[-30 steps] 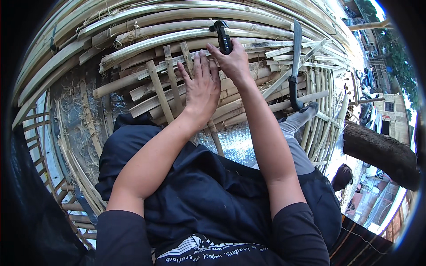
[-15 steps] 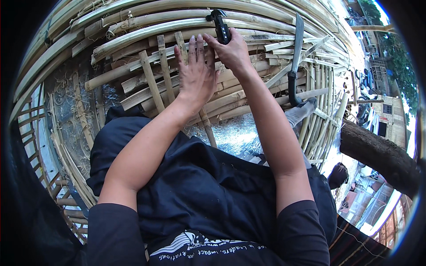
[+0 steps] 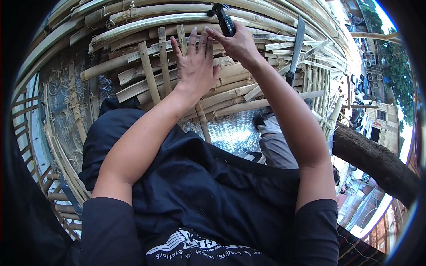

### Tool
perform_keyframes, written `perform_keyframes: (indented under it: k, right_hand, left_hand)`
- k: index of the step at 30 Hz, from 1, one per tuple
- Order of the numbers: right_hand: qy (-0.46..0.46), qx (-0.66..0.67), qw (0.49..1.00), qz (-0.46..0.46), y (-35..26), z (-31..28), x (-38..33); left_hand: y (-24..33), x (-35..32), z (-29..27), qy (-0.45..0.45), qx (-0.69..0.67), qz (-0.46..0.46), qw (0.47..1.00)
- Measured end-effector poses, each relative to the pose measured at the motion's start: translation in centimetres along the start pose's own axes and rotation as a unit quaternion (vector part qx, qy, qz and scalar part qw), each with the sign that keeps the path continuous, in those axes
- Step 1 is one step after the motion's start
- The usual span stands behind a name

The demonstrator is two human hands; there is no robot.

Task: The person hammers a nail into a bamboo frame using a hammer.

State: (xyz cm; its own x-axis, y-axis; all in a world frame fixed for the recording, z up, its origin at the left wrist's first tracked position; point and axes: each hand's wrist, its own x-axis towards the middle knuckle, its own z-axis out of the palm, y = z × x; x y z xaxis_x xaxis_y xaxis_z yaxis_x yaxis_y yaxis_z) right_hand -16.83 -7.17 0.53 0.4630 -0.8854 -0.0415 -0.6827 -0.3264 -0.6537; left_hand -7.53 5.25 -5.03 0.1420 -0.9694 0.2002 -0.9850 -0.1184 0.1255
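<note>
Pressure from the flat, open left hand (image 3: 195, 66) should pin the bamboo slats (image 3: 151, 75) while the right hand (image 3: 237, 44), closed around the black tool (image 3: 224, 20) at 12 o'clock, drives squarely.

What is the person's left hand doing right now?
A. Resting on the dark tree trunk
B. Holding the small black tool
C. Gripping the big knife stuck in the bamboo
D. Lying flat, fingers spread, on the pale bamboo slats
D: the left hand lies open with fingers spread on the pale bamboo slats, while the right hand holds the small black tool just above.
</note>
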Motion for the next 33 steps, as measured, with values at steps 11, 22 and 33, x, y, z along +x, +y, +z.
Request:
perform_keyframes:
  k: [11, 22, 33]
  right_hand:
    - [-0.199, -0.259, 0.942, 0.078, -8.4, -14.9, -9.9]
    - [-0.169, -0.183, 0.965, -0.078, -1.8, -11.0, -12.3]
    - [-0.075, -0.197, 0.966, -0.149, -2.8, -6.3, -8.4]
  left_hand:
    - [-0.8, -0.5, 0.6, 0.013, -0.009, 0.002, 1.0]
    - [0.1, 0.1, 1.0, 0.048, -0.034, 0.014, 0.998]
    - [-0.7, -0.4, 0.8, 0.059, -0.03, 0.03, 0.997]
